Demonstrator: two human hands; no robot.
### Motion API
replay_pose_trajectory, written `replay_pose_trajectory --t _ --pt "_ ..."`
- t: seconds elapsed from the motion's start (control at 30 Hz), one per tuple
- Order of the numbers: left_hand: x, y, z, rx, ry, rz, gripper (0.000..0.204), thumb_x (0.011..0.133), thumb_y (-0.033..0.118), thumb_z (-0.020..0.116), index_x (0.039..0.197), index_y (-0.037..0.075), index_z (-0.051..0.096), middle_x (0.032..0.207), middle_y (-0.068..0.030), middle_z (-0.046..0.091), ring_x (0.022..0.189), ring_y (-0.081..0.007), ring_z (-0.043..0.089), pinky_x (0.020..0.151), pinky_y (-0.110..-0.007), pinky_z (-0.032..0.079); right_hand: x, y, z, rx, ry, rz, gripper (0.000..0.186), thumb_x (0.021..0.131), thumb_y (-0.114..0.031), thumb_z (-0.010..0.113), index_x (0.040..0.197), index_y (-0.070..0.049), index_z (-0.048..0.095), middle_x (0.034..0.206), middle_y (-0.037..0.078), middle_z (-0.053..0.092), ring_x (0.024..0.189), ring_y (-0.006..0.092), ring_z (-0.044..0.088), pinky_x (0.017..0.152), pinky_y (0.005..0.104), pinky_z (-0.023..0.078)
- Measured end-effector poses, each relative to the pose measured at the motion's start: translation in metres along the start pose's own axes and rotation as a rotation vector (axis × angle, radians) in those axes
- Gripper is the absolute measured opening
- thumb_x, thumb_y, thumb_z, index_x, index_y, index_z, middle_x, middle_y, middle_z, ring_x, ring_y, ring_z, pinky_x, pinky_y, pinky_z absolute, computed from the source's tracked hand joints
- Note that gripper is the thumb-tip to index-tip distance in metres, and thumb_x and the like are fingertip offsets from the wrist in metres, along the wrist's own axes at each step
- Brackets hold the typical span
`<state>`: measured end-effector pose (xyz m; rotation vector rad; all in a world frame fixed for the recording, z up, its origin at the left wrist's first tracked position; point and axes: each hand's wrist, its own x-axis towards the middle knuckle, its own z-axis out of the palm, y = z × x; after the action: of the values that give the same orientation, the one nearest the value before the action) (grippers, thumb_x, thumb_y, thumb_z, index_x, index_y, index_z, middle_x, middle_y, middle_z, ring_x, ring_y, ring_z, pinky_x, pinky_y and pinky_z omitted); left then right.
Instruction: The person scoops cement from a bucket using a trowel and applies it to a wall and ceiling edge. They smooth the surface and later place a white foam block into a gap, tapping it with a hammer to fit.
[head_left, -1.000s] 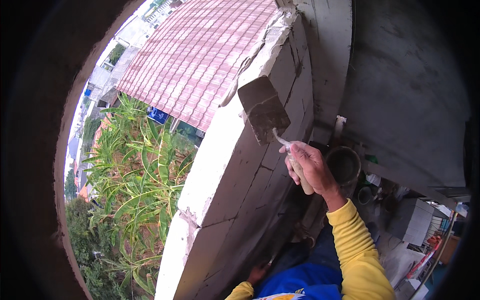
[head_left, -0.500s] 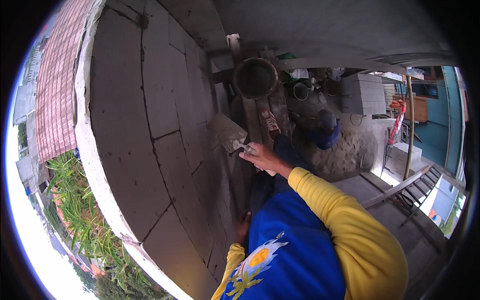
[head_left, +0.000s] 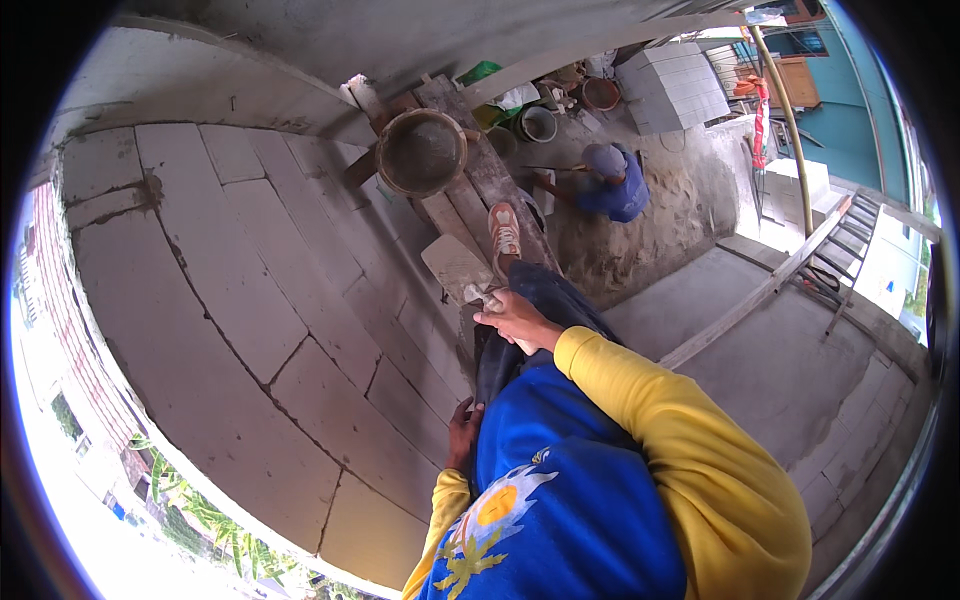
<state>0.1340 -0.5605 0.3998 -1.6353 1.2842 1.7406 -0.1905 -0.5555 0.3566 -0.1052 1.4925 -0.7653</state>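
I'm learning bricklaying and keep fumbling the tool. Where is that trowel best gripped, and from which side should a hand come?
Grip the trowel by its handle, the narrow end nearest the body, as the right hand does, coming from behind and above. The flat, mortar-smeared blade points away toward the bucket and offers no good hold. The left hand rests low beside the block wall.

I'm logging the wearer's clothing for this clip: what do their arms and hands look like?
Both hands are bare, with no gloves. The right hand comes out of a long bright yellow sleeve; the left hand shows a yellow cuff too. The yellow sleeves join a blue shirt with a yellow and white print.
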Motion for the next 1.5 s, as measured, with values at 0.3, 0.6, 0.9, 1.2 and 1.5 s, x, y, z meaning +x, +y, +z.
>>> replay_pose_trajectory --t 0.3,0.6,0.9,1.2,1.5 --pt "0.036 0.093 -0.017 0.294 0.069 0.038 0.066 0.096 0.045 0.075 0.146 0.006 0.06 0.111 -0.02 0.07 0.101 -0.0288 0.07 0.09 -0.04 0.056 0.009 -0.052 -0.068 0.179 0.149 -0.001 0.037 0.097 -0.031 0.077 0.107 -0.003 0.056 0.069 0.006 0.06 0.046 0.0149 0.054 0.042 0.0331 0.043" --pt "0.04 0.195 -0.013 0.43 0.234 0.248 0.062 0.096 0.047 0.072 0.145 0.01 0.062 0.145 -0.0253 0.055 0.135 -0.0421 0.054 0.115 -0.048 0.044 0.017 -0.056 -0.102 0.446 0.156 0.048 0.034 0.098 -0.023 0.077 0.113 -0.002 0.055 0.075 0.003 0.057 0.051 0.0118 0.053 0.043 0.0302 0.042" --pt "0.058 0.227 -0.007 0.515 -0.014 0.208 0.067 0.098 0.049 0.07 0.152 0.011 0.056 0.159 -0.0259 0.046 0.146 -0.0442 0.046 0.119 -0.049 0.041 0.024 -0.054 -0.108 0.463 0.269 0.1 0.036 0.096 -0.025 0.078 0.109 -0.002 0.053 0.078 0.005 0.058 0.051 0.0129 0.054 0.044 0.0295 0.046" --pt "0.082 0.228 -0.051 0.698 -0.112 0.211 0.065 0.096 0.05 0.071 0.146 0.01 0.062 0.14 -0.0209 0.066 0.127 -0.0397 0.065 0.109 -0.047 0.05 0.016 -0.078 -0.084 0.516 0.278 0.047 0.032 0.097 -0.028 0.077 0.103 -0.006 0.053 0.08 0.001 0.055 0.058 0.0105 0.054 0.048 0.0277 0.046" --pt "0.079 0.283 -0.078 0.785 -0.035 0.211 0.062 0.091 0.038 0.079 0.142 0.007 0.065 0.122 -0.0174 0.076 0.107 -0.0315 0.075 0.096 -0.041 0.057 0.024 -0.055 -0.065 0.66 0.362 0.134 0.028 0.097 -0.024 0.077 0.102 -0.009 0.054 0.077 0.0 0.053 0.056 0.0113 0.053 0.047 0.0287 0.045"
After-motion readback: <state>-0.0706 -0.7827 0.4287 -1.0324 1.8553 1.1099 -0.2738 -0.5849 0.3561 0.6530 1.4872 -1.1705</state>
